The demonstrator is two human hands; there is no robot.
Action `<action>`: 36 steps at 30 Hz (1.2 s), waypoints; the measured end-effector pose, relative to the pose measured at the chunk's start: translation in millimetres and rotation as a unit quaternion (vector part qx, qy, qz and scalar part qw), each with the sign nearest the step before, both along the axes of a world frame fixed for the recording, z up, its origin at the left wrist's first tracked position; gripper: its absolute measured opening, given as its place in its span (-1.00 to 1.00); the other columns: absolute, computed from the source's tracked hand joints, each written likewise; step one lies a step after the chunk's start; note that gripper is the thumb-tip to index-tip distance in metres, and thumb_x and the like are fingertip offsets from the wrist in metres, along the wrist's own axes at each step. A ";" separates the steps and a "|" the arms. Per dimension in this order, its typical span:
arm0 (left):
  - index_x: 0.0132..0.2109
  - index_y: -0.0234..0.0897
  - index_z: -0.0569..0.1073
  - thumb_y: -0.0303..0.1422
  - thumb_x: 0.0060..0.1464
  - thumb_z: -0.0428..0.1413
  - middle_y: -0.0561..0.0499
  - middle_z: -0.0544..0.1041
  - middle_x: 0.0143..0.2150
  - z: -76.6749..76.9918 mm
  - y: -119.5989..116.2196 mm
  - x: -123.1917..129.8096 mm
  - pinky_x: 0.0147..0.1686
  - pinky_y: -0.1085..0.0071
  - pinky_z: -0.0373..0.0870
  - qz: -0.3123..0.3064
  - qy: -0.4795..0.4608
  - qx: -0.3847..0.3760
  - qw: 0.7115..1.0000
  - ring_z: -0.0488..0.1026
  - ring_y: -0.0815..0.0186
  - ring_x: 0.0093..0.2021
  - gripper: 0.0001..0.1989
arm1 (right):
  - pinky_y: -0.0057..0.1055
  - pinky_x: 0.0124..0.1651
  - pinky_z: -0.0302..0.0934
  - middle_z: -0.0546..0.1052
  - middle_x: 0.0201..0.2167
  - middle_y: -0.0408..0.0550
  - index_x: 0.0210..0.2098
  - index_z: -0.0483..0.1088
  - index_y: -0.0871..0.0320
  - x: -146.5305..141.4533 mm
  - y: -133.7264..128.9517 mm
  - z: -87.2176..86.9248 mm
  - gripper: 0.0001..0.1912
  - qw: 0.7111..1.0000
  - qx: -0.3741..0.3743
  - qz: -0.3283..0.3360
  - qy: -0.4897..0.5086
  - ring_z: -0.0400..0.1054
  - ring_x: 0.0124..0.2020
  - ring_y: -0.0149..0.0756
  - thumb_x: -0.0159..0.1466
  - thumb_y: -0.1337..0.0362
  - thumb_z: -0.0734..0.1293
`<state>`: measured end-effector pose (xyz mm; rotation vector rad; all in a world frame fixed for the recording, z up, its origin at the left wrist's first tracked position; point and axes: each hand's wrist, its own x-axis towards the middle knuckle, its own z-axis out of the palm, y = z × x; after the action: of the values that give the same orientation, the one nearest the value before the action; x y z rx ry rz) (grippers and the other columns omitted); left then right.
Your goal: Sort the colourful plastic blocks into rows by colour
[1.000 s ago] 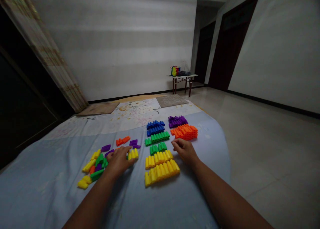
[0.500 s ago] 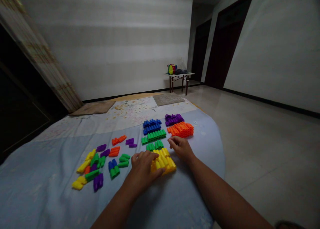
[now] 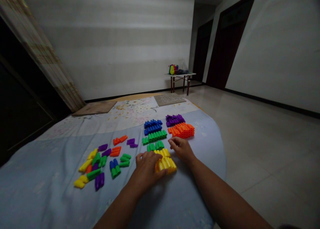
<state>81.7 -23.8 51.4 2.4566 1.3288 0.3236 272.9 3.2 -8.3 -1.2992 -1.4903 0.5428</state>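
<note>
Left hand [image 3: 147, 165] lies flat, fingers spread, pressing on yellow blocks [image 3: 165, 161] (grasping nothing); likely squaring the rows. Right hand [image 3: 182, 149] loosely curled at the rows' far-right edge, touching, as stop; grasp unclear. Sorted colour rows [image 3: 156, 135] beyond; loose blocks [image 3: 100, 162] left on blue sheet [image 3: 50, 189].

Both forearms are bare to the frame's edge, the left hand [image 3: 147, 165] and right hand [image 3: 182, 149] without gloves.
</note>
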 end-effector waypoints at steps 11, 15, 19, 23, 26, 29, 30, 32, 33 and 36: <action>-0.05 -0.15 0.38 -0.07 -0.09 0.08 -0.04 0.44 -0.09 0.6 0.2 -16.2 0.06 0.10 0.01 0.044 -0.072 0.028 0.996 0.29 0.17 -0.01 -0.55 | -0.44 -0.44 0.20 0.45 -0.59 -0.12 -0.42 0.39 0.16 1.5 -2.1 -2.3 -0.69 1.000 -0.014 0.009 0.002 0.34 -0.53 -0.33 0.18 0.06 0.20; -0.08 -0.15 0.40 -0.14 0.01 0.00 -0.02 0.45 -0.08 0.1 13.4 -46.5 0.08 0.12 0.01 0.133 -0.072 0.070 0.986 0.28 0.20 0.02 -0.66 | -0.43 -0.42 0.21 0.45 -0.58 -0.10 -0.40 0.40 0.17 3.3 -1.5 -5.5 -0.67 0.999 -0.029 0.008 -0.010 0.34 -0.52 -0.32 0.18 0.03 0.20; -0.06 -0.18 0.40 -0.20 0.03 -0.04 -0.06 0.44 -0.03 -0.9 28.8 -93.2 0.07 0.15 0.05 0.235 -0.035 0.098 0.966 0.28 0.19 0.05 -0.66 | -0.43 -0.42 0.20 0.45 -0.58 -0.11 -0.39 0.41 0.17 4.2 -1.6 -7.3 -0.65 0.999 -0.029 0.010 -0.019 0.34 -0.51 -0.31 0.18 0.01 0.20; -0.04 -0.18 0.40 -0.23 0.02 -0.07 -0.08 0.43 0.00 -3.0 37.7 -151.2 -0.02 0.15 0.17 0.340 0.011 0.082 0.937 0.32 0.16 0.02 -0.63 | -0.42 -0.43 0.19 0.45 -0.57 -0.09 -0.40 0.40 0.17 4.0 -2.2 -7.0 -0.66 0.999 -0.031 0.011 -0.016 0.33 -0.51 -0.30 0.18 0.02 0.20; -0.09 -0.27 0.43 -0.26 0.00 -0.08 -0.10 0.49 -0.11 -7.4 37.9 -190.6 -0.15 0.33 0.29 0.349 0.025 0.040 0.936 0.42 0.22 -0.12 -0.63 | -0.42 -0.43 0.19 0.45 -0.58 -0.09 -0.40 0.41 0.17 3.0 -2.5 -5.6 -0.65 0.999 -0.035 0.009 -0.016 0.34 -0.52 -0.31 0.17 0.02 0.20; -0.16 -0.21 0.47 -0.25 -0.06 -0.05 0.00 0.53 -0.17 -13.1 35.2 -215.7 -0.24 0.42 0.32 0.326 0.047 0.000 0.944 0.45 0.24 -0.18 -0.67 | -0.42 -0.43 0.20 0.45 -0.60 -0.11 -0.41 0.41 0.18 1.3 -2.7 -4.1 -0.66 0.999 -0.034 0.003 -0.015 0.34 -0.53 -0.32 0.17 0.03 0.20; -0.17 -0.19 0.47 -0.25 -0.08 -0.04 0.02 0.53 -0.16 -14.7 34.3 -220.4 -0.25 0.42 0.32 0.320 0.057 -0.005 0.946 0.44 0.23 -0.17 -0.67 | -0.42 -0.43 0.20 0.45 -0.60 -0.11 -0.42 0.41 0.18 0.7 -2.7 -3.8 -0.66 0.999 -0.031 0.003 -0.015 0.34 -0.53 -0.32 0.17 0.03 0.20; -0.17 -0.16 0.48 -0.27 -0.11 -0.03 0.03 0.51 -0.11 -17.0 32.5 -225.3 -0.23 0.40 0.32 0.309 0.079 0.000 0.948 0.42 0.20 -0.11 -0.67 | -0.43 -0.42 0.20 0.44 -0.61 -0.12 -0.44 0.40 0.18 -0.3 -2.6 -3.5 -0.67 1.000 -0.027 0.006 -0.014 0.34 -0.53 -0.33 0.17 0.04 0.20; -0.17 -0.14 0.47 -0.29 -0.12 -0.02 0.02 0.50 -0.08 -17.6 31.9 -226.3 -0.21 0.39 0.31 0.302 0.090 0.005 0.949 0.40 0.18 -0.07 -0.67 | -0.43 -0.42 0.20 0.44 -0.61 -0.12 -0.44 0.40 0.18 -0.6 -2.6 -3.4 -0.67 1.000 -0.026 0.007 -0.014 0.34 -0.53 -0.33 0.17 0.04 0.20; -0.16 -0.13 0.47 -0.35 -0.18 0.00 0.00 0.47 -0.05 -18.1 31.3 -228.2 -0.19 0.33 0.30 0.283 0.117 0.016 0.952 0.36 0.13 -0.02 -0.64 | -0.44 -0.42 0.20 0.44 -0.60 -0.12 -0.43 0.40 0.18 -0.8 -2.6 -3.3 -0.69 0.999 -0.029 0.007 -0.015 0.35 -0.52 -0.34 0.18 0.06 0.20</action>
<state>-146.5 7.5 33.3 2.1366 2.1401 0.1854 272.2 0.7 -11.7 -1.3485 -1.5196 0.5818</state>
